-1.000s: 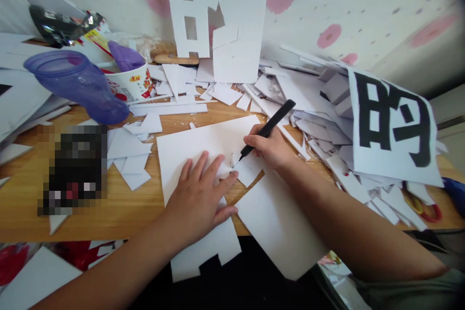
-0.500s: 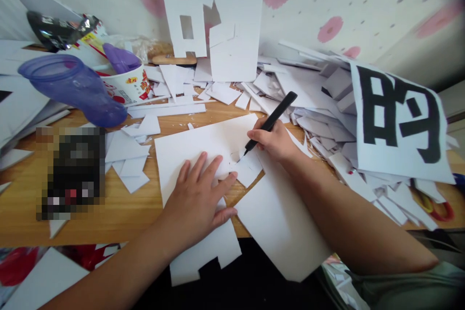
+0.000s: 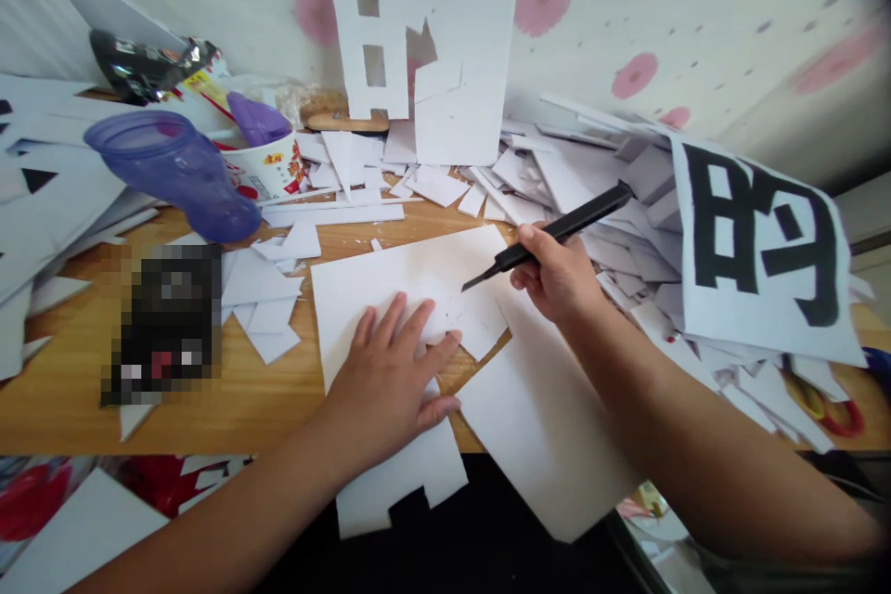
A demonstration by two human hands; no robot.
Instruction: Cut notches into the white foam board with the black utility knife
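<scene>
My right hand (image 3: 557, 269) is closed around a black craft knife (image 3: 567, 221), its thin blade pointing left and down over the white foam board (image 3: 368, 269). Whether the tip touches the board I cannot tell. Spread flat on the same board, my left hand (image 3: 393, 362) has its fingers apart and holds nothing. Short cut marks show in the board near the blade. Partly under my right forearm lies a larger white sheet (image 3: 543, 418), which reaches past the table edge. A notched white piece (image 3: 404, 483) sticks out below my left hand.
White offcuts (image 3: 264, 288) litter the wooden table (image 3: 278, 408). A purple vase-like container (image 3: 181, 172) and a paper cup (image 3: 271, 167) stand at left, near a blurred dark object (image 3: 171, 320). At right are a printed character sheet (image 3: 766, 251) and scissors (image 3: 835, 413). A cut-out board (image 3: 466, 37) leans at the back.
My right hand has moved right, and the craft knife has tilted from steep to flatter, its tip shifting up from the cut marks. My left hand stays on the board. The view has shifted slightly.
</scene>
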